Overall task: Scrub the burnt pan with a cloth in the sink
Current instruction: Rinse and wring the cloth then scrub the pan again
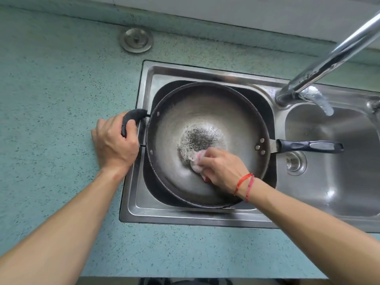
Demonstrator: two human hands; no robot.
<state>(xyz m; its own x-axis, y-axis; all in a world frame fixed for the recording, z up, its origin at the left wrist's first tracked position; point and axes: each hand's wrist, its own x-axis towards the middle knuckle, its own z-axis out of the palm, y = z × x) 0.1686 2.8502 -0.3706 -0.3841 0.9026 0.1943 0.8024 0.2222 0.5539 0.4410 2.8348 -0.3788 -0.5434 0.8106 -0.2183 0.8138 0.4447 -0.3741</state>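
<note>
Burnt pan (pixel 205 112) sits in the left basin of the sink (pixel 185 214), its long handle (pixel 308 145) reaching over the right basin (pixel 339 182). Step in hand, as I read it: mid-scrub on the bottom. The dark speckled burnt patch (pixel 198 137) is at the pan's centre, so the job looks far from done; the walls look mostly grey and clean. Right hand (pixel 224 168) has fingers curled round a bunched pale cloth (pixel 195 161) with pink marks and presses it onto the near edge of the patch. How hard it presses can't be judged. Left hand (pixel 115 142) is wrapped round the short loop handle (pixel 133 115) on the pan's left side, over the sink rim beside the countertop (pixel 51 89), bracing the pan. Hands are well apart, one on each side of the pan, both clamped on their own thing. Next move probably calls for working the cloth up and across the patch with firm downward force while the left grip holds the pan from rotating or rocking in the basin. Faucet (pixel 329 58) points at the right basin and water (pixel 320 101) appears to run there, not into the pan, so a rinse would need the spout swung over or the pan shifted. Risk: cloth slipping on wet metal, and the pan tipping if the brace loosens.
</note>
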